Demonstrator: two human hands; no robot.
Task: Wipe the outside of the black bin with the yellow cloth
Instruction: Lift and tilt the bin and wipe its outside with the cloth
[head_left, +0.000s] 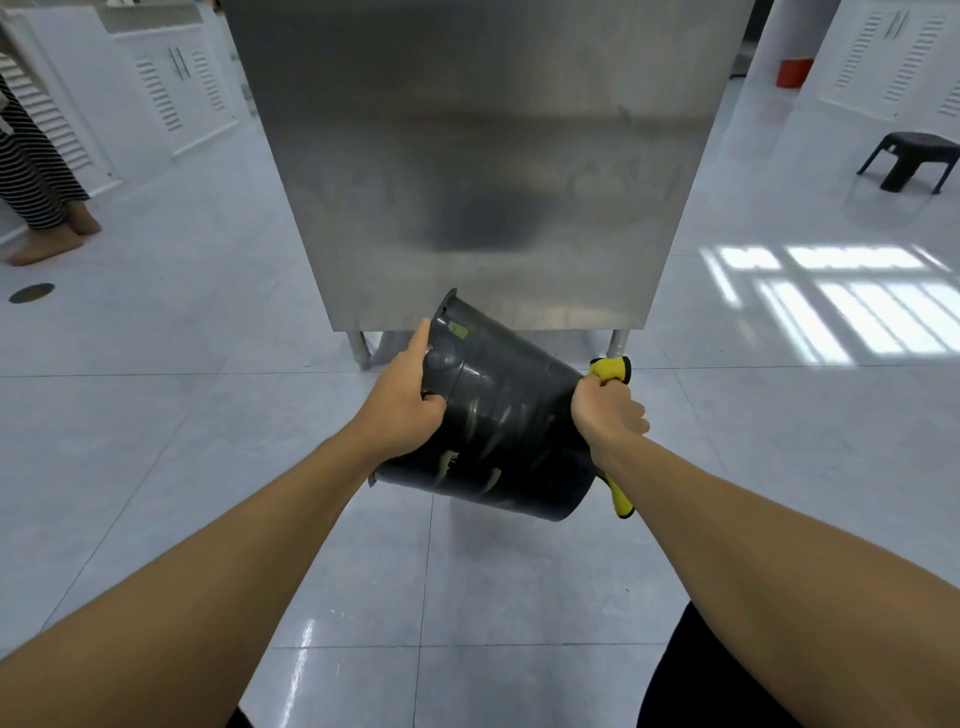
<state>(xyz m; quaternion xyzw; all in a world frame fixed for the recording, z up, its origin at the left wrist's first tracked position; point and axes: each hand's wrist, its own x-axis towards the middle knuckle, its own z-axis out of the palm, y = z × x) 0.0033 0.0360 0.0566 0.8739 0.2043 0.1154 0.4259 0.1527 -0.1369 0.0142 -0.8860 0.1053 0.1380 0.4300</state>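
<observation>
While tilted, black bin (498, 431) separates both grips.

Bright daylight — window glare on floor (810, 291) — wide-angle edge warping.

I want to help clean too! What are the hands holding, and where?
The left hand grips the round black plastic bin at its rim; the right hand clutches the bunched yellow cloth.

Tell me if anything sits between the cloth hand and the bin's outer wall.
Nothing visible does. The right hand grips the yellow cloth right against the side of the black bin, which the left hand holds tilted at its rim. The steel cabinet stands behind the bin, not between.
</observation>
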